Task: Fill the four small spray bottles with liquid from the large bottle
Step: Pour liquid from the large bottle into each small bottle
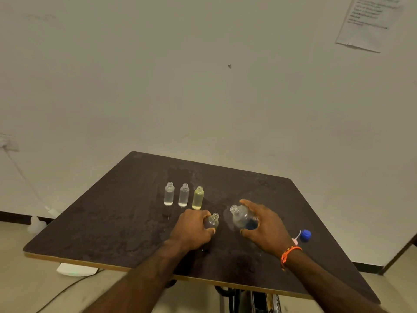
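Left hand (191,229): it grips a small bottle (212,221) with the fingers curled round its body; the open neck points up and a little to the right hand.
Right hand (262,224): it holds the large bottle (242,219), fingers and thumb wrapped on its lower part; the bottle is tilted, with its open mouth turned to the left hand.
Gap between mouths: the two openings are near but apart — I see no liquid running between them.
Other small bottles: three stand upright in a row beyond the left hand — two clear bottles (169,194) (184,195) and a yellowish bottle (198,198), all without caps. How full the clear two are, I cannot tell.
Counter (101,222): dark, and it looks wet in patches around both hands.
Blue cap (305,235): it lies on the counter to the outer side of the right hand, just beside a small white and pink part.
Step in hand: in my judgement, pouring from the large bottle into the held small one.
How to do it well: bring the large mouth just above the small neck, keep the small bottle upright and steady, and tilt slowly, because the neck is narrow and a quick tilt will likely spill.
Risk: the wet counter suggests that bottles could slip when set down.
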The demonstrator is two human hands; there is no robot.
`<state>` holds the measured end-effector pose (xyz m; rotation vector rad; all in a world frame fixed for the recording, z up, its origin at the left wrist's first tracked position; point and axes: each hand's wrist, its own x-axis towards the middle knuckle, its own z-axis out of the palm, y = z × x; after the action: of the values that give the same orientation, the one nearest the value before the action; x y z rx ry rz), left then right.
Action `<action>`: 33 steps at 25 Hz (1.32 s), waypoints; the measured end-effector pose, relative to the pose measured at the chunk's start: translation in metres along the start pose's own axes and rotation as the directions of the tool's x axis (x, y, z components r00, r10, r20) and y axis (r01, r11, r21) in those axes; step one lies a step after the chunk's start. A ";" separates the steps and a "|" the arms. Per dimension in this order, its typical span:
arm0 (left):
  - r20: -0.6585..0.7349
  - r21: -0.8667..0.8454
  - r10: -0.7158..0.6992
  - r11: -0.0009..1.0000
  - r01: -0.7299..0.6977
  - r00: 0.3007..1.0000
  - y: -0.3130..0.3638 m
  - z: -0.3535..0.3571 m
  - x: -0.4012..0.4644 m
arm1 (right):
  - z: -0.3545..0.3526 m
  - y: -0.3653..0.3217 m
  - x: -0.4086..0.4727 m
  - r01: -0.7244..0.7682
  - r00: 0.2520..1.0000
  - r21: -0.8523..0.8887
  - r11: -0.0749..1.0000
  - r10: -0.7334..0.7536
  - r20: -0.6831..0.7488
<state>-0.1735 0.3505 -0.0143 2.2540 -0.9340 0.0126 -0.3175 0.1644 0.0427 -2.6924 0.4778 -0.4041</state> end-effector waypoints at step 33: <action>0.058 0.353 0.145 0.923 -0.156 0.988 0.015 -0.005 0.002 | 0.001 -0.010 0.009 0.096 0.995 -0.417 0.904 -0.083 0.049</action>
<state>-0.1797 0.3448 -0.0009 2.5101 -1.2009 0.2346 -0.3065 0.1699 0.0475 -3.1422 0.4784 -0.3126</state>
